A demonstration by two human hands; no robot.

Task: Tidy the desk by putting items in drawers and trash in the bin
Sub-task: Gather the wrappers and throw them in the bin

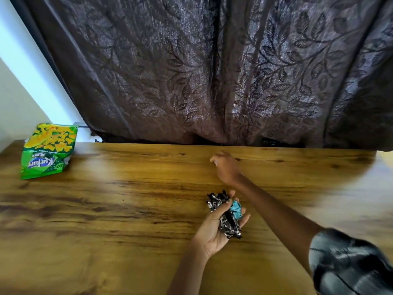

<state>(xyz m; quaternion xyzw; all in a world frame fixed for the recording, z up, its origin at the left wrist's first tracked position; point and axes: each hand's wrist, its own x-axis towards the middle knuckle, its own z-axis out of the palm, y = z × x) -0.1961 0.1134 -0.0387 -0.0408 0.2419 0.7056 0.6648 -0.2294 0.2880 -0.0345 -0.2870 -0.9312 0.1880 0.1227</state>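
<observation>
Across a Wooden Desk, Wrappers in Hand

Against a leaf-patterned curtain (212,71) stood the wooden desk (106,209). Its far-left corner held a green snack bag (45,152). The left hand (214,228) clutched crumpled wrappers (227,218); the right hand (226,167) hovered loosely curled, empty.

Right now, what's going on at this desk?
A person is clearing trash off a wooden desk. The left hand is closed around a bunch of crumpled wrappers, mostly black and silver with one blue piece. The right hand reaches toward the far edge of the desk, blurred; whether it holds anything cannot be told. A green and yellow snack bag lies untouched at the far left corner. No bin or drawer is in view.
</observation>
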